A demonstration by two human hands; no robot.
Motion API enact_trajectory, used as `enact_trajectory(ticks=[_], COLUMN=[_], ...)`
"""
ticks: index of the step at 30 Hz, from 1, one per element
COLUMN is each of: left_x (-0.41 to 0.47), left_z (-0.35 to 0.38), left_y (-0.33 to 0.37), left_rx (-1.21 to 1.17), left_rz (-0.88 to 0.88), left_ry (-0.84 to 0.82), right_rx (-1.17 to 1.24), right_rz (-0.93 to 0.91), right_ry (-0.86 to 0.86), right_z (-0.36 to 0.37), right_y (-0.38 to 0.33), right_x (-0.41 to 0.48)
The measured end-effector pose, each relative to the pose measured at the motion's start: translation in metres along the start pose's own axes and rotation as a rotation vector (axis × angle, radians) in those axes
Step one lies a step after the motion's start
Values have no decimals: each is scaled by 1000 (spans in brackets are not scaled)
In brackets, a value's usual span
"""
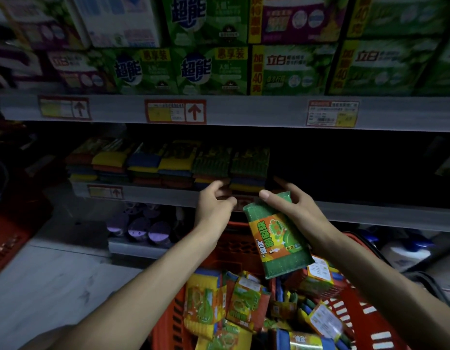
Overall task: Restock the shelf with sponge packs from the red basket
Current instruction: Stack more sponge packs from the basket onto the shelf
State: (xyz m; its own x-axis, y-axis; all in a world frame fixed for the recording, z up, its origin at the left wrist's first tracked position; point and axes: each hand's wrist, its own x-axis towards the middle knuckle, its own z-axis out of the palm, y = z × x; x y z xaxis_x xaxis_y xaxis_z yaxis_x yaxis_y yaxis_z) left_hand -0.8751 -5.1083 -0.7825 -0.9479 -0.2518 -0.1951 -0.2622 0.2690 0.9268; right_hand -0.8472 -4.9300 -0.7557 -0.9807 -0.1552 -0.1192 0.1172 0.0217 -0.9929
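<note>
My right hand point(292, 210) grips a green sponge pack point(277, 236) with an orange label, held tilted just below the shelf edge and above the red basket point(365, 314). My left hand point(213, 200) reaches to the front of the shelf point(153, 195), its fingers loosely curled at the bottom of the rightmost sponge stack point(249, 170); whether it holds anything I cannot tell. Stacks of colourful sponge packs point(168, 162) fill the shelf's left part. The basket holds several loose sponge packs point(244, 304).
To the right of the stacks the shelf is dark point(357, 168). Boxes of detergent point(198, 69) fill the shelf above. Purple round items point(140, 228) sit on the lower shelf. Another red basket point(11, 238) stands at the left on the floor.
</note>
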Motion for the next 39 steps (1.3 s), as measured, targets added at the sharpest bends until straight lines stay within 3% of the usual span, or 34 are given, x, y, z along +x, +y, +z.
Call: enact_trajectory(ticks=[15,25,39], left_x=[-3,-7,-3], left_z=[11,11,13], left_y=[0,2,1], left_rx=[-15,26,-86], left_rz=[-18,3,-123], left_ry=[-114,-101,-136], right_rx=[-18,-28,59], right_rz=[-40,-27,44], right_ry=[-28,1,-23], right_z=[4,-3,2], right_y=[-4,-5,3], right_x=[2,4,14])
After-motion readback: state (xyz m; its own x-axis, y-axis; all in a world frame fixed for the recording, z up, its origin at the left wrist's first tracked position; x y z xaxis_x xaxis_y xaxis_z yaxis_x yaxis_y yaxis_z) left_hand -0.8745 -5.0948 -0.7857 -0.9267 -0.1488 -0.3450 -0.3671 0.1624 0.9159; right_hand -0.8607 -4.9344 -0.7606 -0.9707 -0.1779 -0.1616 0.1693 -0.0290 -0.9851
